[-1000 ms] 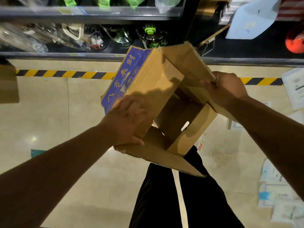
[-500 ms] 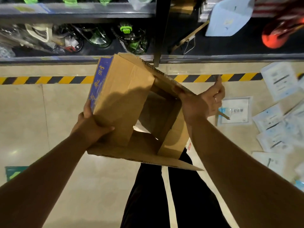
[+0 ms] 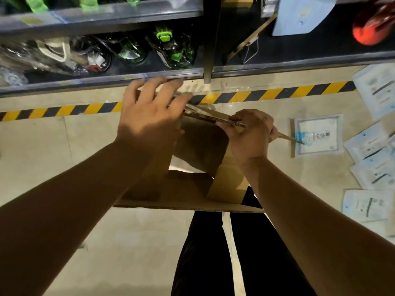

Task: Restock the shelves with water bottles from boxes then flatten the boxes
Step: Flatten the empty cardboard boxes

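An empty brown cardboard box point(image 3: 188, 189) hangs in the air in front of me, partly collapsed, its flaps spread out below. My left hand point(image 3: 149, 116) lies over the box's top left with fingers spread and fairly straight, pressing on the panel. My right hand point(image 3: 250, 133) grips the upper right edge of a cardboard panel, fingers curled round it. The box's blue printed side is hidden behind my left hand. Water bottles with green caps point(image 3: 171, 48) lie wrapped in plastic on the low shelf point(image 3: 106, 80) just beyond the box.
A yellow-and-black hazard stripe point(image 3: 277, 92) runs along the tiled floor below the shelf. Several white paper packets point(image 3: 318, 135) lie scattered on the floor at the right. A red object point(image 3: 372, 28) sits on the right shelf. My dark-trousered legs point(image 3: 213, 253) stand below the box.
My left hand left the box's lower left side and moved up onto its top, fingers spread. The box has folded flatter, and the blue side has gone out of sight.
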